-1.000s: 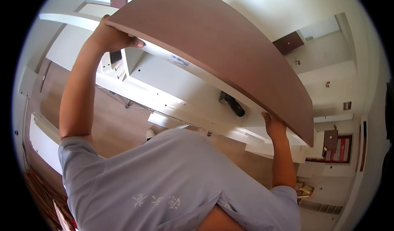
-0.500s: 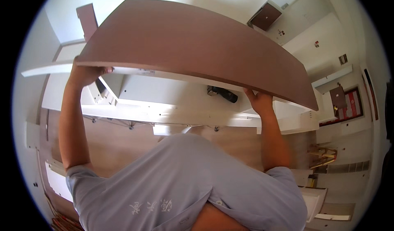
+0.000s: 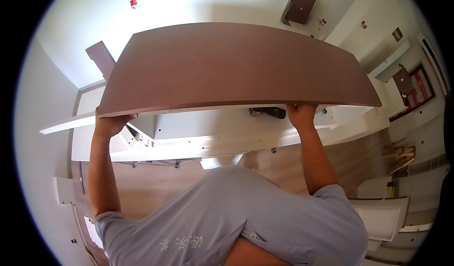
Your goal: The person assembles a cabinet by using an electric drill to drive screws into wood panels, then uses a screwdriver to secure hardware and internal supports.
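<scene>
A long brown panel (image 3: pixel 236 67) with a pale underside is held up in front of me, spanning much of the view. My left hand (image 3: pixel 111 125) grips its near left corner, thumb along the near edge. My right hand (image 3: pixel 301 115) is closed on the near edge right of the middle, its fingertips hidden under the panel. Beneath lies a white cabinet carcass (image 3: pixel 213 129), partly covered by the panel. A black power tool (image 3: pixel 270 112) rests on it, left of my right hand.
A narrow brown board (image 3: pixel 100 58) leans by the wall at far left. A white strip (image 3: pixel 68 123) juts out left of the carcass. A yellow stepladder (image 3: pixel 401 158) stands on the right, with a white open box (image 3: pixel 378 218) nearer me. The floor (image 3: pixel 156 183) is wood-coloured.
My view has shifted, so the scene sits lower. The panel's right end has come up and its near edge now lies more level. Both hands keep their hold.
</scene>
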A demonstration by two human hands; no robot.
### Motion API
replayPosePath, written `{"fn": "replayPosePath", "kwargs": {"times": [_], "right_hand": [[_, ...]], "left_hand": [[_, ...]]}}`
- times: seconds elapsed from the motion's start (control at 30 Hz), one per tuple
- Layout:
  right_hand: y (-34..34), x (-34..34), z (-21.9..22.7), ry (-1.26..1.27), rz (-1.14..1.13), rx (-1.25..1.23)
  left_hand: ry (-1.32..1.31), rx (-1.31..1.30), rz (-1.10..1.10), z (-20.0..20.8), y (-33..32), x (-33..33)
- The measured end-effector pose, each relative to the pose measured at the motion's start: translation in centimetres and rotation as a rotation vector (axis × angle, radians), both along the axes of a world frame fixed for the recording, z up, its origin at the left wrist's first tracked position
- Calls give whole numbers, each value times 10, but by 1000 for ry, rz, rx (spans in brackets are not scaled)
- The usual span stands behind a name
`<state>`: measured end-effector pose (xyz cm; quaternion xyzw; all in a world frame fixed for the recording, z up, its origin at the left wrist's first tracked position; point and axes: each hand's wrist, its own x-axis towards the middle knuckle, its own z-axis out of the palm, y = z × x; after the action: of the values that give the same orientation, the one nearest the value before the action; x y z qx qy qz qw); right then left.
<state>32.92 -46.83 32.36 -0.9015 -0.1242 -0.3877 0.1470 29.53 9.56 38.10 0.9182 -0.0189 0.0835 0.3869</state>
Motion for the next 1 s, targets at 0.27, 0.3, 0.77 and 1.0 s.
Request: {"fn": "replayPosePath", "kwargs": {"times": [0.27, 0.3, 0.77, 1.0], "right_hand": [[-8, 2, -11, 93, 24, 65], [-6, 1, -7, 79, -3, 64], [-64, -20, -29, -16, -78, 163], [-66, -42, -89, -293, -55, 603]], "left_hand": [[-121, 180, -140, -22, 14, 6], [-161, 217, -168, -16, 13, 11], [3, 617, -86, -35, 52, 31], [177, 696, 8, -35, 71, 33]]}}
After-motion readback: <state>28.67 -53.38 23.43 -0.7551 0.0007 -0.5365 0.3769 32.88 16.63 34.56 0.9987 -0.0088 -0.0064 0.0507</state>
